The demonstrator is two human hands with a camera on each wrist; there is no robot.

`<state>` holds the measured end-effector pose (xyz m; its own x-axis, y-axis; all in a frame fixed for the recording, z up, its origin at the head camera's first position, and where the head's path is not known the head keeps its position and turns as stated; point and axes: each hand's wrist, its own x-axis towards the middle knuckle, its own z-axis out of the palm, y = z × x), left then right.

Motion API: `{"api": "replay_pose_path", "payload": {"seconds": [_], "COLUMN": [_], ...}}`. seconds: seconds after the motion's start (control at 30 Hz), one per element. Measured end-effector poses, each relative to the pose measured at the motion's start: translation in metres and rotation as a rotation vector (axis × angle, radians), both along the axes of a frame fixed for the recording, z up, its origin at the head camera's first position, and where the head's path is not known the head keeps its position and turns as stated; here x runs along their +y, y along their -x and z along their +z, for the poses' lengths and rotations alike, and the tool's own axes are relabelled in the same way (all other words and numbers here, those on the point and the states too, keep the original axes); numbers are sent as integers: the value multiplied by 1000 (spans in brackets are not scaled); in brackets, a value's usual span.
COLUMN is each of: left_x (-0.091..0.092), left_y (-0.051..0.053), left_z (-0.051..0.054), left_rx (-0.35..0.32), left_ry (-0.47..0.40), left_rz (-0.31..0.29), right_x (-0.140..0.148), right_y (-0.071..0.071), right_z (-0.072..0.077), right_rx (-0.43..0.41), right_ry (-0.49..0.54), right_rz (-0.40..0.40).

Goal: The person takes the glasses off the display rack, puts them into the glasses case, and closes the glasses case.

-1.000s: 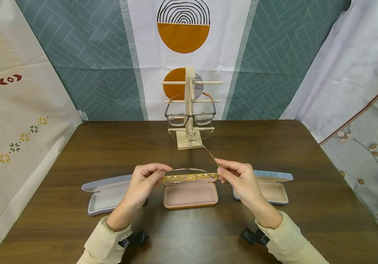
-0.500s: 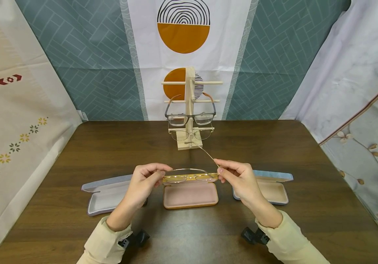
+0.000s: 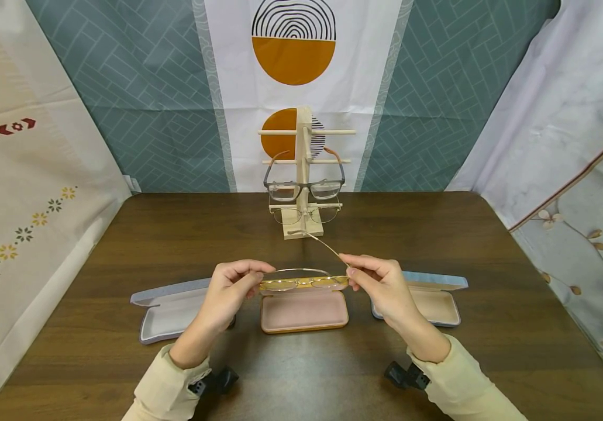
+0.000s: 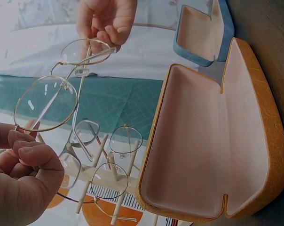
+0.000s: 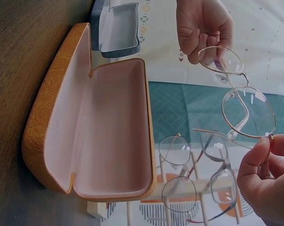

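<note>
Evidently both hands share one load: the gold-rimmed glasses (image 3: 303, 283), held in the air at either end of the frame. The left hand (image 3: 227, 295) pinches one end between thumb and fingers, and the right hand (image 3: 385, 290) pinches the other — one arm of the glasses lies folded behind the lenses, while the other angles out toward the wooden stand (image 3: 303, 140). Near them, open on the brown table (image 3: 301, 374), sits an orange case (image 3: 303, 313) (pink inside), between a grey-blue case (image 3: 166, 323) and a light blue case (image 3: 435, 280), both open too. Dark-framed glasses (image 3: 303, 186) and a thin-rimmed pair (image 3: 286, 217) hang on the stand.
</note>
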<state>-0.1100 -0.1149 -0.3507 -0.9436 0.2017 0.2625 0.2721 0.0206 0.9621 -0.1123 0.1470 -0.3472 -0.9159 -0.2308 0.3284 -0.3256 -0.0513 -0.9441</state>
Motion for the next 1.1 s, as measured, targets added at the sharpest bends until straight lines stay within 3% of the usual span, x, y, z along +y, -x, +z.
{"api": "replay_pose_path", "payload": {"seconds": [1.1], "left_x": [1], "left_y": [2], "left_z": [0], "left_rx": [-7], "left_ry": [-9], "left_rz": [-5], "right_x": [0], "right_y": [0], "right_z": [-1], "right_rx": [20], "right_ry": [-48], "right_rz": [36]}}
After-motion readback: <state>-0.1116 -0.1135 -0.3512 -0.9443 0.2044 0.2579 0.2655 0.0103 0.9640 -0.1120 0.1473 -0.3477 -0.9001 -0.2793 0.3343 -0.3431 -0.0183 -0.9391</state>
